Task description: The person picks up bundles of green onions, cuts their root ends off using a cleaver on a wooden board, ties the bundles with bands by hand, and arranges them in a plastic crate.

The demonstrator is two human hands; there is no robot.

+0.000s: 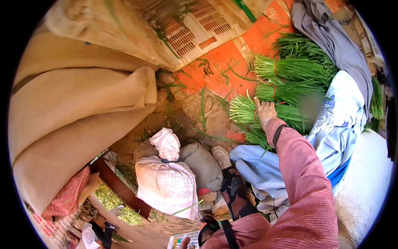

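My right hand reaches out with its fingers wrapped over the pale cut end of a bundle of green chives, close to its red tie. Just beyond lie more tied bundles of chives, stacked with their pale ends towards the left. Leaves under my right hand and forearm are partly hidden. At the bottom edge, only a finger or two of what looks like my left hand show, over a white, grid-like surface; the rest is out of frame.
Orange sheeting with loose leaves lies ahead, beside a plastic crate. A tied white sack stands in front of me. Brown cloth fills the left; blue cloth and grey cloth border the bundles. Another person is at lower left.
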